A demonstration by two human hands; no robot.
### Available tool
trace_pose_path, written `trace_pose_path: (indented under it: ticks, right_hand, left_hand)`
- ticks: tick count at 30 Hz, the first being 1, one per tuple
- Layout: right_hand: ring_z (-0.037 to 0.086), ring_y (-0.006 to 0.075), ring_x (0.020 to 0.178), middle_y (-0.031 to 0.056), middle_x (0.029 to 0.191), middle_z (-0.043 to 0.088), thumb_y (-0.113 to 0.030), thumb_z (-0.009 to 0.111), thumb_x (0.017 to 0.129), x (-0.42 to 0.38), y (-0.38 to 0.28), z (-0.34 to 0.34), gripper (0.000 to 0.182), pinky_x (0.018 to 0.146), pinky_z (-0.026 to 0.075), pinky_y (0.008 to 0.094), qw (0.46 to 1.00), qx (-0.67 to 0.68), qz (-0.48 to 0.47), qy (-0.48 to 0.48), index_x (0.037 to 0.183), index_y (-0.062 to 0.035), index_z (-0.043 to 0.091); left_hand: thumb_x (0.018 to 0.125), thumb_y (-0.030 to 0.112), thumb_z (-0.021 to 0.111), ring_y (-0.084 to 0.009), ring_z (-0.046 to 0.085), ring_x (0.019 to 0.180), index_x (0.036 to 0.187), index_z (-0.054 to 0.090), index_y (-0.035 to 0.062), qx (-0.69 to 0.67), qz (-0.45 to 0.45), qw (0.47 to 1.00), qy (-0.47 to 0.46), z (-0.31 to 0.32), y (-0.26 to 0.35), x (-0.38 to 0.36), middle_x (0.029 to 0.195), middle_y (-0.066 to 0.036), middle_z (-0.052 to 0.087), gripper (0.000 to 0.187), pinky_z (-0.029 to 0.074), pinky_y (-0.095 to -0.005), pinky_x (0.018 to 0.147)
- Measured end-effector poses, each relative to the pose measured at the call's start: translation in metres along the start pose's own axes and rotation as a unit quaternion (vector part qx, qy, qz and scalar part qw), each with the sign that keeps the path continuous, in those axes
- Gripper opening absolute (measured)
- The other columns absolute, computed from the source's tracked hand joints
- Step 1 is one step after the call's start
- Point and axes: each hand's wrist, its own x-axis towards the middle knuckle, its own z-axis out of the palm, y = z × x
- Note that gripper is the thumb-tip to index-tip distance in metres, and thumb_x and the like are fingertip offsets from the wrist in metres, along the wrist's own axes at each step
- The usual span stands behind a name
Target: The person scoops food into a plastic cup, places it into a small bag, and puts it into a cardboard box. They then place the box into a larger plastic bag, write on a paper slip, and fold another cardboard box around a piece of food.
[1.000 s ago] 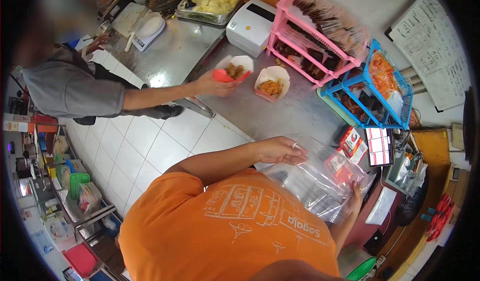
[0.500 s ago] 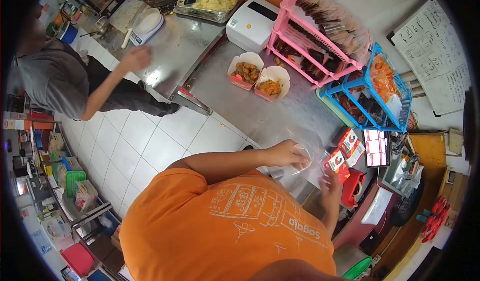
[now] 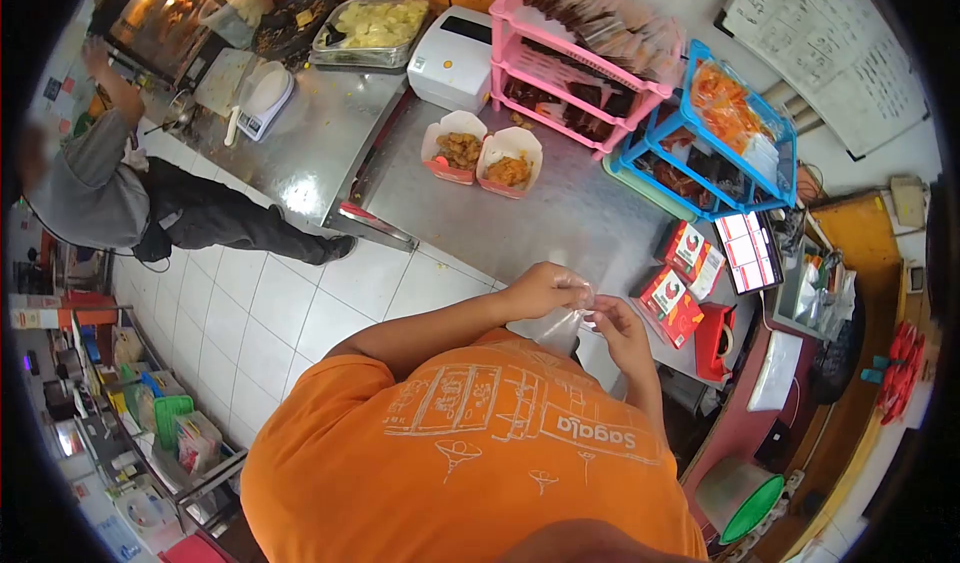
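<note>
In front of my chest a clear plastic bag [image 3: 558, 334] hangs bunched between both hands. My left hand [image 3: 545, 291] pinches its upper part, fingers closed. Close beside it, my right hand [image 3: 622, 331] has its thumb and fingertips pressed on the bag's edge. To the right on the metal table lie two red-and-white printed boxes, a nearer box [image 3: 670, 306] and a farther box [image 3: 690, 249]. Farther back stand two opened food boxes, a left food box [image 3: 447, 169] and a right food box [image 3: 517, 185], with browned food inside.
A pink rack [image 3: 590, 88] and a blue rack [image 3: 690, 128] hold packets along the wall. A white printer [image 3: 450, 61] stands beside a tray of yellow pieces [image 3: 375, 25]. At left, a co-worker [image 3: 100, 188] reaches toward a lit cabinet. A tablet [image 3: 747, 251] sits at right.
The plastic bag, spread wide before, is now gathered between my hands, which have come together. The co-worker's arm has moved from above the counter to the far left. My view has shifted.
</note>
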Motion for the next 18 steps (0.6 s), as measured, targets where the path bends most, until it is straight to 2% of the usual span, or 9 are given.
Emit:
trace_pose_path:
  ticks: [4,6,7,9,10,12,15,16,18]
  right_hand:
    - [0.058,0.0116,0.089,0.0062,0.101,0.063,-0.014,0.059,0.089,-0.002,-0.001,-0.005,0.027,0.078,0.045,0.0251,1.000,-0.013,0.010,0.009,0.113,-0.0013,0.054]
    - [0.058,0.0122,0.089,0.0049,0.100,0.063,-0.016,0.058,0.090,-0.007,-0.008,-0.006,0.027,0.076,0.045,0.0252,0.999,0.041,0.023,-0.001,0.113,-0.0017,0.054]
    - [0.058,0.0122,0.089,0.0049,0.100,0.063,-0.016,0.058,0.090,-0.009,-0.007,-0.008,0.027,0.076,0.045,0.0252,0.999,0.044,0.023,0.002,0.113,-0.0017,0.054]
    - [0.059,0.0129,0.089,0.0043,0.099,0.063,-0.018,0.058,0.090,-0.013,-0.005,-0.016,0.027,0.076,0.045,0.0251,0.999,0.050,0.002,0.007,0.112,-0.0022,0.055]
    - [0.059,0.0129,0.089,0.0043,0.099,0.063,-0.018,0.058,0.090,-0.015,-0.003,-0.021,0.027,0.076,0.045,0.0251,0.999,0.052,0.001,0.010,0.112,-0.0022,0.055]
    - [0.060,0.0126,0.086,0.0037,0.099,0.063,-0.020,0.058,0.091,-0.019,0.002,-0.033,0.028,0.071,0.046,0.0243,0.998,0.050,0.022,0.035,0.111,-0.0020,0.056]
    - [0.060,0.0114,0.082,0.0044,0.095,0.064,-0.022,0.059,0.090,-0.026,-0.001,-0.046,0.028,0.064,0.046,0.0232,0.996,0.079,0.047,0.019,0.109,-0.0015,0.057]
    - [0.060,0.0114,0.082,0.0044,0.095,0.064,-0.022,0.059,0.090,-0.026,0.000,-0.053,0.028,0.064,0.046,0.0232,0.996,0.080,0.045,0.017,0.109,-0.0015,0.057]
    - [0.060,0.0100,0.073,0.0038,0.087,0.064,-0.024,0.061,0.088,-0.027,0.004,-0.067,0.026,0.057,0.045,0.0215,0.996,0.053,0.071,-0.033,0.102,-0.0024,0.059]
  left_hand:
    - [0.086,0.020,0.064,-0.0093,0.059,0.063,0.082,0.065,-0.0023,0.084,-0.056,0.992,-0.077,0.002,0.007,0.001,0.070,-0.006,0.064,0.023,0.048,-0.0235,0.059]
    - [0.086,0.019,0.064,-0.0088,0.058,0.064,0.085,0.066,-0.0026,0.182,-0.141,0.973,-0.013,0.011,0.017,0.002,0.072,-0.005,0.064,0.021,0.047,-0.0236,0.059]
    - [0.086,0.019,0.064,-0.0088,0.058,0.064,0.085,0.066,-0.0026,0.185,-0.142,0.972,-0.015,0.014,0.007,0.005,0.072,-0.005,0.064,0.021,0.047,-0.0236,0.059]
    - [0.084,0.019,0.066,-0.0082,0.057,0.063,0.081,0.065,-0.0023,0.037,-0.051,0.998,-0.014,0.022,-0.010,0.011,0.070,-0.005,0.063,0.021,0.047,-0.0239,0.057]
    - [0.084,0.019,0.066,-0.0082,0.057,0.063,0.081,0.065,-0.0023,0.039,-0.053,0.998,-0.017,0.026,-0.011,0.012,0.070,-0.005,0.063,0.021,0.047,-0.0239,0.057]
    - [0.083,0.021,0.068,-0.0083,0.056,0.064,0.075,0.063,-0.0008,0.081,-0.062,0.993,-0.060,0.034,-0.007,0.014,0.072,-0.006,0.062,0.024,0.043,-0.0246,0.056]
    - [0.080,0.019,0.070,-0.0081,0.054,0.066,0.069,0.058,0.0004,0.195,-0.123,0.973,-0.029,0.052,-0.011,0.022,0.071,-0.004,0.060,0.025,0.042,-0.0266,0.055]
    - [0.080,0.019,0.070,-0.0081,0.054,0.066,0.069,0.058,0.0004,0.197,-0.122,0.972,-0.027,0.058,-0.017,0.026,0.071,-0.004,0.060,0.025,0.042,-0.0266,0.055]
    - [0.074,0.016,0.073,-0.0125,0.054,0.063,0.066,0.055,0.0015,0.211,-0.005,0.977,-0.018,0.076,-0.033,0.032,0.067,-0.004,0.055,0.025,0.042,-0.0300,0.055]
